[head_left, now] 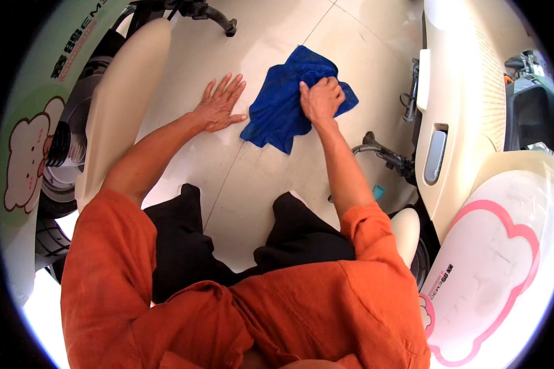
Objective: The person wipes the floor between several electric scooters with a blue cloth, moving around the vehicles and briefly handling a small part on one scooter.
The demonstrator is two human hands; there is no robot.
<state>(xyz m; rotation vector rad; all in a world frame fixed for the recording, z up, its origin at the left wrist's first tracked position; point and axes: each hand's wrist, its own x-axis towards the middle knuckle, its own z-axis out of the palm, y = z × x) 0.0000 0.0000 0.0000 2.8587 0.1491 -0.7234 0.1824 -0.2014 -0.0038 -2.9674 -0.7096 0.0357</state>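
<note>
A blue cloth (pixel 277 98) lies spread and rumpled on the pale tiled floor. My right hand (pixel 322 99) presses on its right part, fingers curled into the bunched fabric. To the left of the cloth, my left hand (pixel 220 104) is open with its fingers spread and palm down, holding nothing. Its thumb tip comes close to the cloth's left edge. Whether that palm rests on the floor or hovers just over it, I cannot tell.
Cream scooters flank me: a fender (pixel 132 92) and wheel on the left, a body panel (pixel 458 117) on the right. A black kickstand (pixel 385 154) juts out at right, near a small teal object (pixel 378 192). A dark metal bar (pixel 215 15) protrudes at upper left. Tiled floor (pixel 228 166) lies between.
</note>
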